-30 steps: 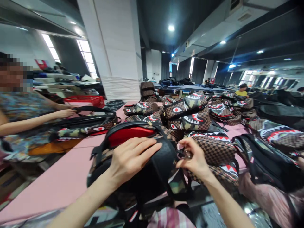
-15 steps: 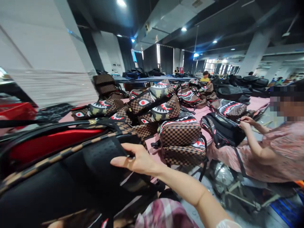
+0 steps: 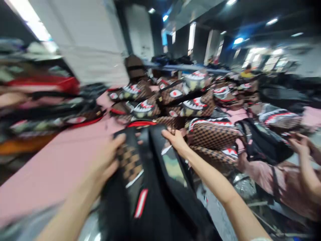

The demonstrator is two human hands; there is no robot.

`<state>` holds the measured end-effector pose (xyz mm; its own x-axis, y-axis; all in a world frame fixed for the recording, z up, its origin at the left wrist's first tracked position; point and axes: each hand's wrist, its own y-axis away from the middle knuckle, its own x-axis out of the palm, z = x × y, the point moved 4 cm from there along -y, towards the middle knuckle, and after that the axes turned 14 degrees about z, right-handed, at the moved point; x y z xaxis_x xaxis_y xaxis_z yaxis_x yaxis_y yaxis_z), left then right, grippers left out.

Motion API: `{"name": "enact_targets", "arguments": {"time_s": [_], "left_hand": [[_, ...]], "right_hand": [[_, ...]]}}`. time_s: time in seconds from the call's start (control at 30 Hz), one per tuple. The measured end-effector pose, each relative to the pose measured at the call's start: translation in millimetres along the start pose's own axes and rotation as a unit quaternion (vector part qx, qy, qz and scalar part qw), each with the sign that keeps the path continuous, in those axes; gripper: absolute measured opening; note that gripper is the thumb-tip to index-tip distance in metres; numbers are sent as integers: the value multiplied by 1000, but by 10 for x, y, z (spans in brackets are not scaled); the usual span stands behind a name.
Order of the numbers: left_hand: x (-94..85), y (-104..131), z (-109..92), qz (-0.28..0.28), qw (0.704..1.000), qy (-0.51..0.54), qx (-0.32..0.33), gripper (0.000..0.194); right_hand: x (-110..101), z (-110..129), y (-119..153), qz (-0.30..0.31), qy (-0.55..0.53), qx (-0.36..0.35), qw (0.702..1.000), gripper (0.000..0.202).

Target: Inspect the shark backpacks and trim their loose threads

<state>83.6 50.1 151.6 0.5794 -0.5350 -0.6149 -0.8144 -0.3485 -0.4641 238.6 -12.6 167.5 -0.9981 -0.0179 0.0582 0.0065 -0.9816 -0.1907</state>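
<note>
A black backpack (image 3: 155,201) with checkered and camouflage patches on its straps stands upright in front of me. Its straps and back side face me, and a bit of red zipper edge shows at the top. My left hand (image 3: 109,160), blurred, grips the upper left edge. At the upper right, my right hand (image 3: 177,140) has its thumb over the edge and its other fingers partly hidden behind the bag. Beyond it lies a pile of checkered bags with shark-mouth prints (image 3: 195,103).
The pink table (image 3: 62,164) extends to the left, with blurred bags and a red bin (image 3: 47,83) there. On the right, a person in pink (image 3: 286,187) handles another black backpack (image 3: 265,140). Stacked checkered bags (image 3: 213,135) sit close to my right arm.
The view has turned left. The backpack has swung from lying sideways at the left to upright in front of me. My left hand has come up into view and holds its edge.
</note>
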Motion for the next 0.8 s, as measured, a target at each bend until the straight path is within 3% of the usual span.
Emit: {"name": "enact_targets", "arguments": {"time_s": [0.03, 0.07, 0.13, 0.23, 0.33, 0.53, 0.8], "left_hand": [[82, 313, 136, -7, 995, 67, -78, 52], [229, 625, 278, -25, 963, 204, -175, 52], [660, 1183, 471, -82, 807, 469, -349, 46], [1109, 1612, 556, -158, 681, 583, -413, 37], [1237, 1708, 610, -214, 602, 657, -400, 34], [1178, 1663, 642, -220, 569, 691, -388, 34], [1213, 1647, 611, -225, 581, 674, -397, 32]], "right_hand": [[-1, -408, 16, -15, 1, 55, 998, 29], [12, -784, 90, -10, 16, 115, 993, 29], [39, -1340, 324, 16, 2, 184, 983, 31], [31, -1722, 607, 32, -23, 239, 970, 36], [23, -1821, 649, 28, -36, 256, 966, 39], [18, -1860, 605, 9, -53, 258, 965, 38], [-6, -1856, 611, 20, -46, 255, 966, 40]]}}
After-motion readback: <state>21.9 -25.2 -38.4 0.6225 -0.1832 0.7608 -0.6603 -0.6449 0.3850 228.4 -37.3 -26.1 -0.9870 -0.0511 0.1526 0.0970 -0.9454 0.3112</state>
